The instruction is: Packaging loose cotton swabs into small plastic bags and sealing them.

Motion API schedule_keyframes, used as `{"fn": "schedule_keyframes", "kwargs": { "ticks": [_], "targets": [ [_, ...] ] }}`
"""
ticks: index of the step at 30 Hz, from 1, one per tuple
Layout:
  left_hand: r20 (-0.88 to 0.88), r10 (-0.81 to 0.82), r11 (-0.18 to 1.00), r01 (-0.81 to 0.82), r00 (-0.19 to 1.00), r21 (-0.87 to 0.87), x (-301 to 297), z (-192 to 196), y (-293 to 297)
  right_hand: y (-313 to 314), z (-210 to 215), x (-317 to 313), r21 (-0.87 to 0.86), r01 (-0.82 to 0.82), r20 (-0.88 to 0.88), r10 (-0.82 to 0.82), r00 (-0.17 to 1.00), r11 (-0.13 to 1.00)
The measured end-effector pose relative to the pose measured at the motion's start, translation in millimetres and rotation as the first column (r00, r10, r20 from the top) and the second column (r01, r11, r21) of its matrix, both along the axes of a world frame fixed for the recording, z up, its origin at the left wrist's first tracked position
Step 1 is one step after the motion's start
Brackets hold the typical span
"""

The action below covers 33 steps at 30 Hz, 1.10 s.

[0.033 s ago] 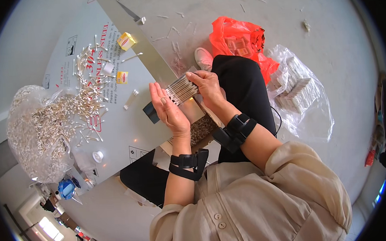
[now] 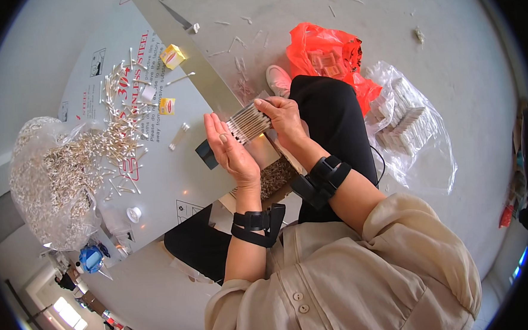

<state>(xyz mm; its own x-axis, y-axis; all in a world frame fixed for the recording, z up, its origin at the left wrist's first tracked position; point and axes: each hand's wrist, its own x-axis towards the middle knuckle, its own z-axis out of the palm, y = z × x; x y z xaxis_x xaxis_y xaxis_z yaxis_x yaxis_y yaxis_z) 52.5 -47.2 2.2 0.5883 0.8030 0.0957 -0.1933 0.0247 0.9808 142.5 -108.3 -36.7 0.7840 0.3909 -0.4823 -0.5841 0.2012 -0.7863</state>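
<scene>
My right hand point(image 2: 283, 117) grips a row of cotton swabs point(image 2: 249, 125), thumb on top and fingers underneath. The swabs lie side by side, in what looks like a clear flat pack. Against their left ends stands my left hand point(image 2: 232, 147), its fingers stretched out and pointing away from me. Below the hands, an open box point(image 2: 276, 177) filled with swabs is partly hidden by my forearms. A small dark block point(image 2: 206, 154) sits at the table edge beside my left hand.
On the table point(image 2: 175, 175) to the left, loose swabs point(image 2: 121, 110) spill from a big clear bag point(image 2: 53, 188). Two small yellow boxes point(image 2: 173, 56) stand farther off. A red plastic bag point(image 2: 324, 60) and a clear bag of white packs point(image 2: 408, 121) rest on the floor at right.
</scene>
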Motion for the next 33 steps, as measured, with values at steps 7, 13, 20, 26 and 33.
{"fn": "schedule_keyframes", "kwargs": {
  "ticks": [7, 13, 20, 26, 33],
  "targets": [
    [0.022, -0.001, 1.000, 0.001, 1.000, -0.024, -1.9, -0.7, 0.3, 1.2, 12.0, -7.1, -0.074, 0.025, 0.117, -0.016, 0.993, 0.997],
    [0.022, 0.018, 1.000, -0.017, 1.000, -0.023, -2.6, -2.7, 0.5, -15.8, 14.7, -14.6, 0.186, 0.018, -0.226, 0.025, 0.974, 0.982],
    [-0.002, 0.005, 1.000, -0.005, 1.000, -0.007, -3.8, -2.6, -0.2, -14.0, 15.1, -12.8, 0.114, -0.015, -0.184, 0.036, 0.982, 0.993],
    [-0.027, 0.004, 0.998, -0.002, 1.000, 0.066, -4.9, -1.1, -0.5, -8.9, 19.8, -11.0, 0.046, 0.011, -0.186, -0.002, 0.983, 0.999],
    [0.067, 0.017, 1.000, -0.018, 0.998, 0.010, -3.8, 8.8, 2.6, -6.3, 23.1, -4.6, 0.016, -0.022, -0.069, 0.023, 0.997, 1.000]
  ]
}}
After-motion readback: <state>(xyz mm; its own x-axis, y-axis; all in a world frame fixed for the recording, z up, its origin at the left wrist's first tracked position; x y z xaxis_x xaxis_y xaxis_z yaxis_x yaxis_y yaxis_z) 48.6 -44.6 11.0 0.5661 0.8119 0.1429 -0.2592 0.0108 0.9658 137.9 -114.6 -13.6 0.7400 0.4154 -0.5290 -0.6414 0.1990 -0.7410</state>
